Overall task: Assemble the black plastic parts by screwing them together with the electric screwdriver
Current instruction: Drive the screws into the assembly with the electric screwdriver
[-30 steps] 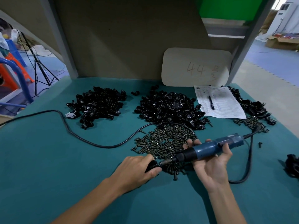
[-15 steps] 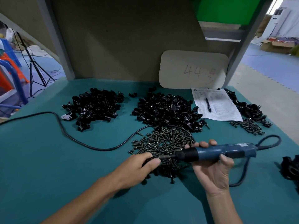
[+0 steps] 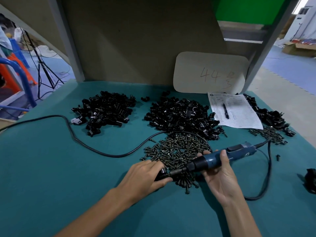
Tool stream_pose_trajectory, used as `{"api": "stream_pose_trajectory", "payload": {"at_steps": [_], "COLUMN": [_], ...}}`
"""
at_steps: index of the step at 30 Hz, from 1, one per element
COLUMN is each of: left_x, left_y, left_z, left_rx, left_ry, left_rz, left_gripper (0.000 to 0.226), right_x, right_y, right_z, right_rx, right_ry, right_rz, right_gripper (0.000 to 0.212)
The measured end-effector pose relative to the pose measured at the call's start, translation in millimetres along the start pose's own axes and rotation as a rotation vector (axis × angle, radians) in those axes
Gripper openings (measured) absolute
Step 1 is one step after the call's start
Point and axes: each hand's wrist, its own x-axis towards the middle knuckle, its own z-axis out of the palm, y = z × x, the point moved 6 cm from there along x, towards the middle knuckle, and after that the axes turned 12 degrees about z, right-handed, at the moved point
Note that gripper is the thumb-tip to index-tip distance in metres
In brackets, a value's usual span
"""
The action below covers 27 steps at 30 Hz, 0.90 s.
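My left hand (image 3: 146, 177) holds a small black plastic part (image 3: 161, 173) down on the green mat, fingers curled over it so most of it is hidden. My right hand (image 3: 218, 175) grips the blue electric screwdriver (image 3: 222, 157), which lies tilted with its bit tip against that part. A heap of dark screws (image 3: 177, 151) lies just behind both hands. Two big piles of black plastic parts sit farther back, one at the left (image 3: 106, 108) and one in the middle (image 3: 181, 115).
The screwdriver's black cable (image 3: 95, 149) snakes across the mat to the left and loops at the right (image 3: 266, 177). A paper sheet with a pen (image 3: 234, 112), more parts and screws (image 3: 270, 120) and a cardboard sign (image 3: 210, 72) stand at the back right. A black piece (image 3: 310, 180) lies at the right edge.
The screwdriver swung from nearly level to tilted down-left, and its bit now meets the part under my left hand. My left hand shifted slightly toward me on the mat.
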Motion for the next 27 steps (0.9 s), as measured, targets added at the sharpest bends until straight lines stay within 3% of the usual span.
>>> {"api": "stream_pose_trajectory", "payload": {"at_steps": [4,8,13,19,27], "left_x": [-1.1,-0.7,-0.3,-1.2,-0.9], "left_y": [1.9,3.3,5.4,7.0,7.9], "left_z": [3.8,4.1,4.3,4.3,2.2], "left_rx": [0.017,0.012,0.003,0.0,0.016], "left_ry": [0.041,0.032,0.022,0.01,0.039], "left_rz": [0.009,0.026,0.032,0.043,0.059], "left_gripper": [0.045,0.043,0.044,0.045,0.043], "right_x": [1.5,2.7,3.8,5.4,0.8], "right_y": [3.0,4.4,6.6,6.6,6.8], "right_z": [-4.7,-5.5,-7.7,-7.0,-4.1], "right_rx": [0.034,0.074,0.149,0.15,0.124], "right_ry": [0.017,0.044,0.052,0.028,0.05], "right_rz": [0.034,0.045,0.052,0.024,0.047], "right_gripper": [0.076,0.062,0.067,0.045,0.05]}}
